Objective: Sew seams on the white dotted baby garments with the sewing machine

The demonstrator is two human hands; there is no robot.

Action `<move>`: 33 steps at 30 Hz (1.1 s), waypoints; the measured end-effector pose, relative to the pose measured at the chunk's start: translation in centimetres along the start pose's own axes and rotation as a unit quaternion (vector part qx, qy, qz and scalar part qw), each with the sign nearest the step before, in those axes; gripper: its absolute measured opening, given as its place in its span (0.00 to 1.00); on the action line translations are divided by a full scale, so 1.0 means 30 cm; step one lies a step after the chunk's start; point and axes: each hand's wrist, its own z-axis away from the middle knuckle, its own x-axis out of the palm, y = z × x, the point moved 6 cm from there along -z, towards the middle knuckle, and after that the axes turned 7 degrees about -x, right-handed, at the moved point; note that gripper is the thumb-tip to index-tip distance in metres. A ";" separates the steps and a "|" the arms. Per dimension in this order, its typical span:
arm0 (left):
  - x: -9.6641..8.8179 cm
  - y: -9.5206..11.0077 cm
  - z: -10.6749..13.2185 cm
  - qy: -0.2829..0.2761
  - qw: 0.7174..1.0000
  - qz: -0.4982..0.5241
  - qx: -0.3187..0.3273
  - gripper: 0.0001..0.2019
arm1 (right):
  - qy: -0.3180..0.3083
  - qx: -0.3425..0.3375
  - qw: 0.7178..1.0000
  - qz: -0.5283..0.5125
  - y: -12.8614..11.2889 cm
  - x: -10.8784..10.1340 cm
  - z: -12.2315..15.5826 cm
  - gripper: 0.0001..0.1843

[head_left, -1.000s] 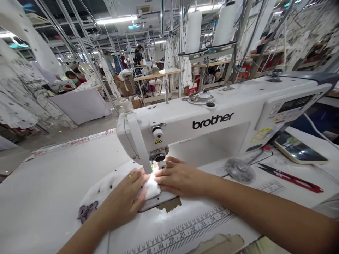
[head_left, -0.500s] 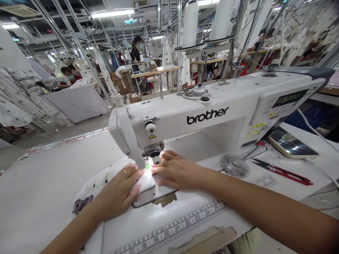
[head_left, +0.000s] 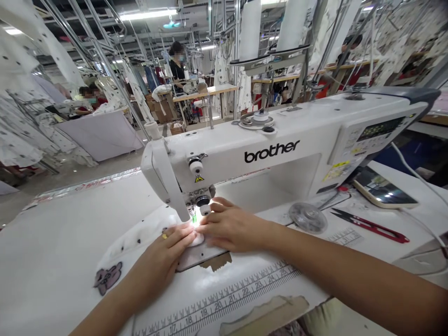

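Two hands meet on a white cloth [head_left: 149, 227] beneath the sewing machine [head_left: 224, 158], whose head overhangs it. The left hand [head_left: 166, 254] lies over the cloth, fingers close together; the right hand [head_left: 238, 228] reaches in opposite, fingertips almost meeting the left's — whether either pinches the cloth, I cannot tell. Glare and fingers hide much of its near end. Leftward, the cloth spreads toward a dark-outlined patch [head_left: 108, 277]. Beyond the right forearm — well apart from the cloth — lie a clear disc [head_left: 308, 218], red-handled snips [head_left: 376, 227] and a phone [head_left: 385, 187].
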 end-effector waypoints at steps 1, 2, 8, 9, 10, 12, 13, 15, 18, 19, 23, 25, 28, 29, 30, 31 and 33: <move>0.005 -0.008 0.001 -0.002 1.000 0.005 0.009 0.26 | -0.006 0.005 1.000 0.004 0.000 0.004 0.000 0.14; 0.007 -0.019 -0.001 0.000 1.000 0.009 0.014 0.28 | -0.012 0.014 1.000 0.008 0.001 0.008 0.000 0.14; 0.003 -0.072 -0.041 -0.009 0.999 0.035 -0.006 0.26 | -0.010 0.058 0.998 0.016 0.023 0.011 0.002 0.18; 0.002 -0.073 -0.046 -0.013 0.999 0.038 -0.006 0.25 | -0.006 0.055 0.998 0.017 0.023 0.007 0.002 0.17; 0.000 -0.072 -0.048 -0.013 0.999 0.040 -0.005 0.25 | 0.000 0.046 0.999 0.019 0.019 0.004 0.002 0.17; -0.005 -0.069 -0.047 -0.006 0.999 0.039 -0.006 0.25 | 0.005 0.025 1.000 0.018 0.010 0.001 0.001 0.17; -0.009 -0.067 -0.044 0.001 0.999 0.037 -0.006 0.25 | 0.002 0.016 1.000 0.016 0.006 0.004 0.000 0.17; -0.016 -0.061 -0.037 0.019 0.999 0.032 0.002 0.25 | -0.012 0.014 1.000 0.018 0.004 0.015 0.000 0.17; -0.016 -0.055 -0.029 0.027 0.999 0.029 0.020 0.25 | -0.027 0.032 0.999 0.029 0.009 0.031 0.001 0.18; -0.013 -0.057 -0.029 0.025 0.999 0.025 0.022 0.25 | -0.029 0.038 0.998 0.033 0.010 0.033 0.000 0.18; 0.016 -0.081 -0.035 0.004 1.000 0.000 0.010 0.27 | -0.028 0.056 0.997 0.039 0.009 0.032 -0.002 0.21; 0.028 -0.099 -0.043 0.002 1.000 -0.004 -0.014 0.28 | -0.028 0.067 0.997 0.036 0.011 0.028 -0.003 0.22; 0.034 -0.116 -0.055 0.014 0.999 0.002 -0.047 0.29 | -0.021 0.080 0.996 0.026 0.018 0.023 -0.004 0.20; 0.034 -0.116 -0.059 0.018 0.999 0.004 -0.051 0.30 | -0.014 0.084 0.996 0.022 0.022 0.021 -0.003 0.19; 0.033 -0.115 -0.061 0.024 0.998 0.004 -0.052 0.30 | -0.005 0.087 0.996 0.018 0.026 0.019 -0.002 0.19; 0.033 -0.113 -0.062 0.026 0.998 0.004 -0.052 0.31 | 0.003 0.089 0.996 0.015 0.030 0.017 0.000 0.19; 0.034 -0.110 -0.062 0.029 0.998 0.003 -0.053 0.32 | 0.015 0.090 0.996 0.009 0.036 0.016 0.002 0.18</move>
